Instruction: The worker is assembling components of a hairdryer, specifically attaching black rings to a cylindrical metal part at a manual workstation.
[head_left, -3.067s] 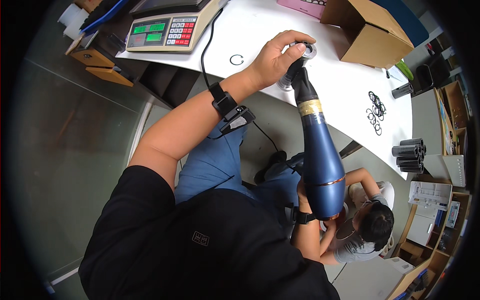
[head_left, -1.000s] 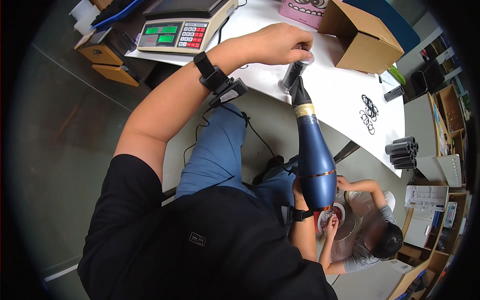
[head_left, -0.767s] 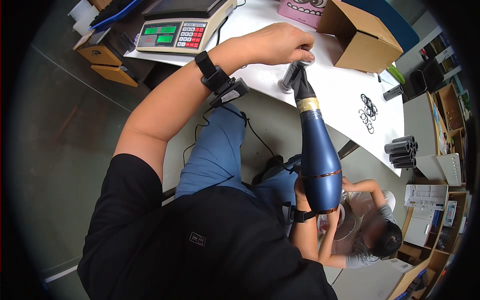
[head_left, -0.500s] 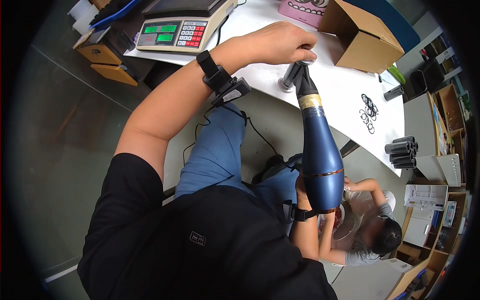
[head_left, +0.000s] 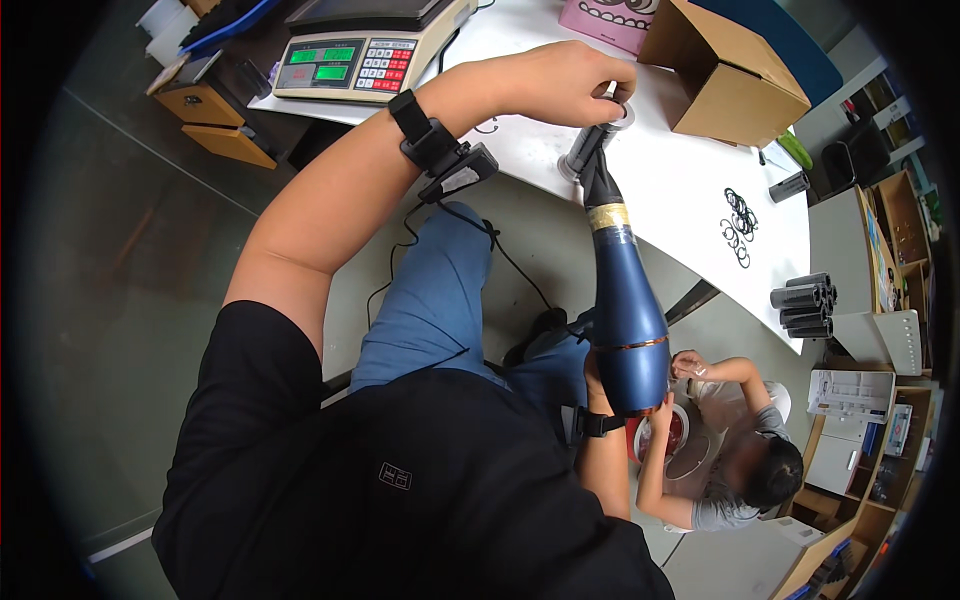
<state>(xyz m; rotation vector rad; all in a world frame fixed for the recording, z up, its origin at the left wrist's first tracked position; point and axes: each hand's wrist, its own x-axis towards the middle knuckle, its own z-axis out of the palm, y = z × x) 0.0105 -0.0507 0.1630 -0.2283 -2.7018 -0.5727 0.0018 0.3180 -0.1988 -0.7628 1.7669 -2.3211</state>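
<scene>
A blue hair dryer (head_left: 628, 300) with a black nozzle and yellowish tape round its neck points up toward the table. Below its body, my right hand (head_left: 593, 380) is closed on it; the dryer covers most of the fingers. Its nozzle tip lies against or just in front of a grey metal cylinder (head_left: 590, 146) at the table's near edge. The cylinder has a wider foot and a round rim on top. Reaching in from the left, my left hand (head_left: 575, 88) pinches at that rim with thumb and forefinger; the fingertips are partly hidden.
On the white table (head_left: 670, 185) are a scale (head_left: 370, 55), an open cardboard box (head_left: 745, 90), several black rings (head_left: 740, 215) and dark tubes (head_left: 803, 303). Another person (head_left: 735, 470) sits close on the right, hands near the dryer's back end.
The dryer has shifted a little left, its nozzle now lower along the cylinder. My left fingers have changed their pinch slightly, baring more of the rim. The other person's hands have moved.
</scene>
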